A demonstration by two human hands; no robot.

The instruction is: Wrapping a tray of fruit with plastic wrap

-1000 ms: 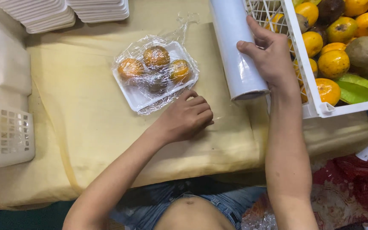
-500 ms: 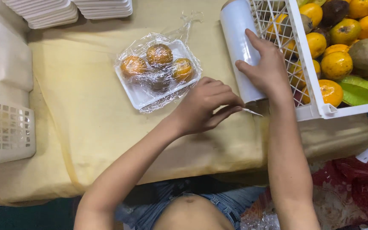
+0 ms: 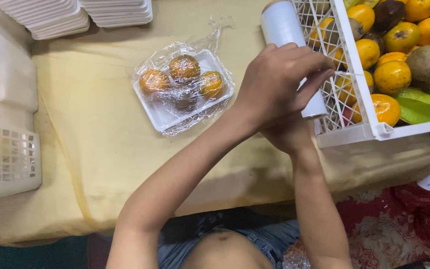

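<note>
Film roll (image 3: 287, 35) against fruit crate (image 3: 359, 89)

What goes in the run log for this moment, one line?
left hand: on cling film roll | right hand: under roll, mostly hidden | wrapped fruit tray: on yellow cloth, untouched

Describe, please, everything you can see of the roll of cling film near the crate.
The roll of cling film is a white cylinder of clear plastic film, its tan core end showing at the far end. It lies on the yellow cloth, against the white crate. The left hand covers its near part from above; the right hand sits beneath, mostly hidden.
</note>
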